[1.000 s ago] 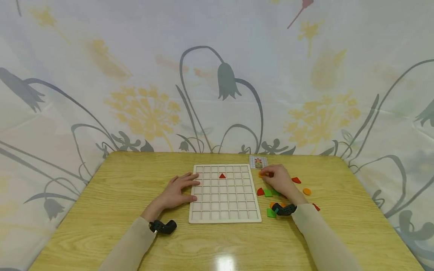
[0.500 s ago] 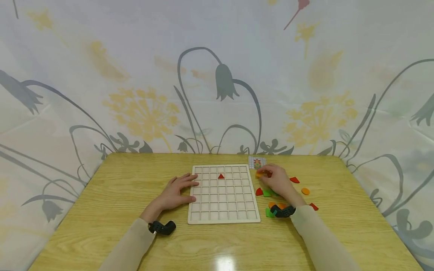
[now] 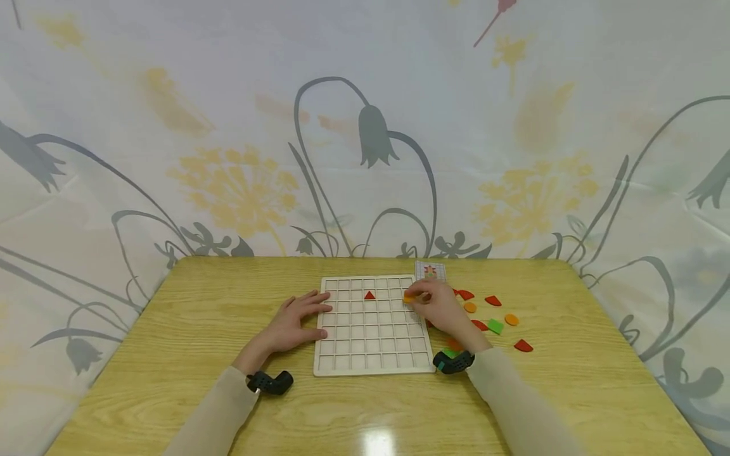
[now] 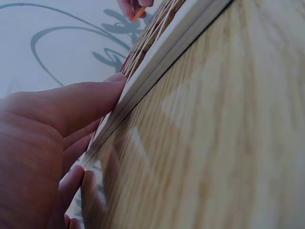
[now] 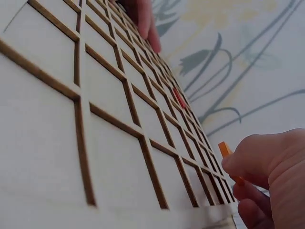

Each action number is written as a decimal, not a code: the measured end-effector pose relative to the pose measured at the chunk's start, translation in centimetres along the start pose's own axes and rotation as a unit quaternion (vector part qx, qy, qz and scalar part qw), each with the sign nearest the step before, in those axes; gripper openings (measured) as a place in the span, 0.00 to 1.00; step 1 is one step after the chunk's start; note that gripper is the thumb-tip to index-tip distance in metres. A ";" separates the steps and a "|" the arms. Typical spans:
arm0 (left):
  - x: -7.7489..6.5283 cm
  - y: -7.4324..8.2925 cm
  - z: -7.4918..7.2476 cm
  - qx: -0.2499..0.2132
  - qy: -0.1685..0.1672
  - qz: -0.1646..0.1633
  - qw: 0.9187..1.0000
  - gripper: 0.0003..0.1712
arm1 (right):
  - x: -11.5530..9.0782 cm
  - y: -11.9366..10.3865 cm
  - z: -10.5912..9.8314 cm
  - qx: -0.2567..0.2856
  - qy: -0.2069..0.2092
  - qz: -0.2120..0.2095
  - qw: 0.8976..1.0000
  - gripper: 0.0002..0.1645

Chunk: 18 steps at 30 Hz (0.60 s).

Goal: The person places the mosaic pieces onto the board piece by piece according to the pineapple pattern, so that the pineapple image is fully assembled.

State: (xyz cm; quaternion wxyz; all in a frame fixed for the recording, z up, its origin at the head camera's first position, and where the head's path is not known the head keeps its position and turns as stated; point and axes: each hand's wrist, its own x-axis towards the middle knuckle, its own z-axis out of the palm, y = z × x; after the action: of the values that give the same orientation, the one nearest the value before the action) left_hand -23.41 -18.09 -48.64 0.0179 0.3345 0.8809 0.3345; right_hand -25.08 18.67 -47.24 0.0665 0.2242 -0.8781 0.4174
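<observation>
A white wooden grid board lies on the table, with a red triangle tile in one cell of an upper row. My left hand rests at the board's left edge with its fingers extended; in the left wrist view the thumb touches the rim. Over the board's right edge, near the upper corner, my right hand pinches a small orange tile between thumb and fingers. In the right wrist view this tile is held edge-on, and its full outline is hidden by the fingers.
A small picture card with a flower pattern lies behind the right hand. Right of the board are scattered red quarter-shaped tiles, round orange tiles and a green tile. A patterned curtain hangs behind the table.
My right hand has moved left with the orange tile, from among the loose tiles to over the board's right edge, uncovering several tiles. The left hand has stayed at the board.
</observation>
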 end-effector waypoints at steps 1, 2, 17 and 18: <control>0.0 0.0 0.0 0.000 0.000 0.000 1.000 0.32 | 0.0 -0.1 0.3 -0.001 -0.001 -0.003 1.000 0.09; 0.0 0.0 0.0 0.001 0.001 0.000 1.000 0.32 | 0.1 -0.3 0.6 0.002 -0.002 -0.003 1.000 0.09; 0.0 0.3 -0.1 0.001 0.004 0.001 1.000 0.31 | 0.9 -2.4 4.9 -0.014 -0.029 -0.040 0.999 0.09; 0.0 0.3 -0.1 0.000 0.003 0.001 1.000 0.31 | 1.0 -2.5 5.0 -0.012 -0.032 -0.040 0.999 0.08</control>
State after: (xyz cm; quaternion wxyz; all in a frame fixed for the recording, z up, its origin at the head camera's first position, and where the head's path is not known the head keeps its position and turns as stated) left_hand -23.25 -17.98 -48.42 0.0148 0.3340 0.8805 0.3361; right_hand -24.45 13.09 -48.39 0.0574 0.2717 -0.8750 0.3964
